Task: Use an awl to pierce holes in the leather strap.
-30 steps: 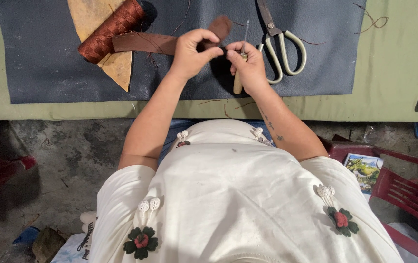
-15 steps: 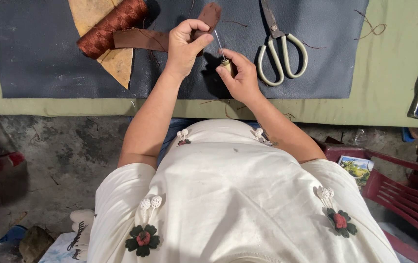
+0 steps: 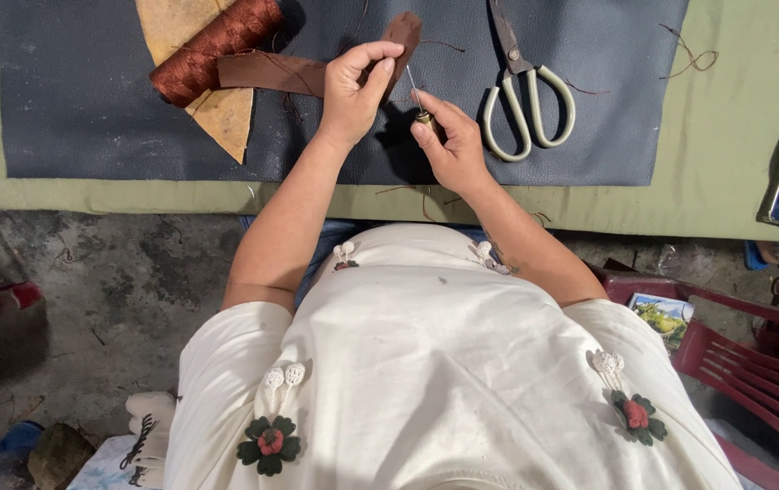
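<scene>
— Brown strap (image 3: 317, 68), where is it?
— On the blue sheet (image 3: 90, 118), pinched in her left hand (image 3: 353, 91).
— And the right hand (image 3: 448, 136)?
— Fingers closed round a needle (image 3: 414, 89), beside the scissors (image 3: 526, 100).

Brown leather strip (image 3: 317, 68), pinched at its folded end, lying flat leftward across the dark mat. Thin steel needle (image 3: 414, 91), held tilted, tip near the strip.

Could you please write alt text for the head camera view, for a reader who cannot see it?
Seen from above, a person's left hand pinches a brown leather strip while the right hand holds a thin metal needle to it. A rust-brown thread spool and pale-handled scissors lie on a dark blue-grey mat.
</scene>
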